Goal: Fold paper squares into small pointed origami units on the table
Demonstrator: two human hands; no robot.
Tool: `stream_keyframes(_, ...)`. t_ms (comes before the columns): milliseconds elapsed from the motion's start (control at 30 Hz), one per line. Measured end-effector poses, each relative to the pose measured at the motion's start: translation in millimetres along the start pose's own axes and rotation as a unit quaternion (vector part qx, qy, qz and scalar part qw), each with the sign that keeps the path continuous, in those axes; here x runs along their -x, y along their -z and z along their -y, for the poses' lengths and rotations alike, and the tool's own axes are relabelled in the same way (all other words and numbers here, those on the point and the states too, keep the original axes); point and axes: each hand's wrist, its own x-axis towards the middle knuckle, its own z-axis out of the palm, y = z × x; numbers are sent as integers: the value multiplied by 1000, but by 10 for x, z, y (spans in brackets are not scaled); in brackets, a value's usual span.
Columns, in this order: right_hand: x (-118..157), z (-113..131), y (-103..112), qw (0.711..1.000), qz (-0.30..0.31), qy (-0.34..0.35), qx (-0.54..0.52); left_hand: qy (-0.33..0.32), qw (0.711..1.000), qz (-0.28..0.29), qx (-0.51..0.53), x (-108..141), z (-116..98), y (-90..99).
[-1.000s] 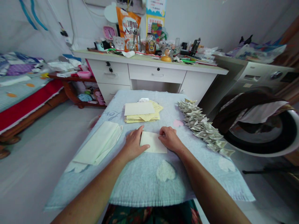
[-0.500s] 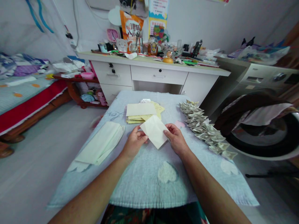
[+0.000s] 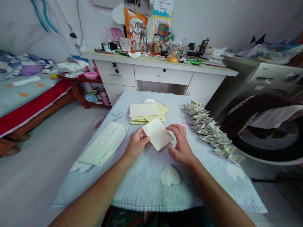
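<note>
A pale square of paper (image 3: 158,135) is held corner-down above the cloth-covered table (image 3: 139,189). My left hand (image 3: 137,143) pinches its left corner between thumb and fingers. At its right corner, my right hand (image 3: 180,143) has thumb and fingers apart, close around the edge without gripping it; whether a fingertip touches the paper I cannot tell. Just behind lies a stack of cream and yellow paper (image 3: 144,111). To the left rests a folded pale green bundle of sheets (image 3: 104,143). On the right runs a row of folded paper pieces (image 3: 209,130) with pointed ends.
Beyond the table stands a white desk (image 3: 163,75) crowded with jars, an orange bag (image 3: 135,28) and a pink clock (image 3: 116,34). A washing machine (image 3: 267,78) with its door open is at the right. A bed (image 3: 28,91) is at the left.
My right hand has let go of the paper's right corner and its fingers have spread apart. My left hand keeps its pinch. The view has shifted slightly.
</note>
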Motion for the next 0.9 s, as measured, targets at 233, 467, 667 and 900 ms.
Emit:
stream_keyframes(233, 161, 282, -10, 980, 159, 80, 94, 7, 998, 65, -14, 19, 35, -30)
stream_keyframes(467, 338, 102, -265, 978, 162, 74, 112, -53, 977, 70, -194, 36, 144, 21)
stream_keyframes(667, 364, 126, -258, 980, 170, 55, 85, -204, 889, 0, -409, 60, 47, 106)
stream_keyframes(900, 383, 93, -237, 987, 156, 23, 28, -215, 847, 161, -459, 97, 38, 90)
